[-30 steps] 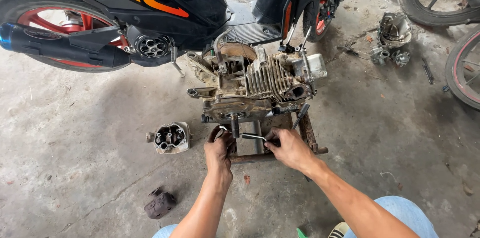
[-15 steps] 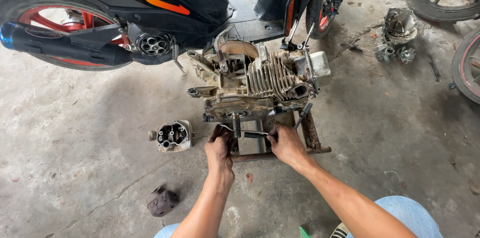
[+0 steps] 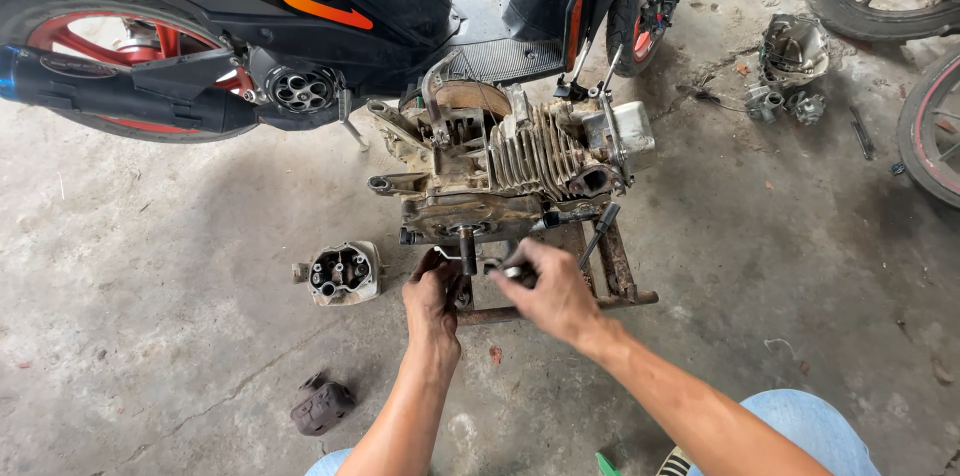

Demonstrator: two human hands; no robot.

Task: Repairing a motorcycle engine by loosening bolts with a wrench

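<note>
Left hand point(image 3: 432, 296) cupped at the projecting shaft point(image 3: 467, 248) of a grimy engine point(image 3: 505, 161); right hand point(image 3: 548, 288) clamped on a small metal tool point(image 3: 508, 272) beside it. Perched on a rusty stand point(image 3: 615, 266), scooter point(image 3: 300, 6) behind. Apparently mid-loosening, demanding steady grip and careful turning.

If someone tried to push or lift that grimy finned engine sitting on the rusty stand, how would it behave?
The engine looks like solid cast metal, so probably heavy and rigid. It sits on a narrow rusty stand, so a sideways shove might tip it. Its surface looks oily and grimy, likely slippery to grip.
</note>
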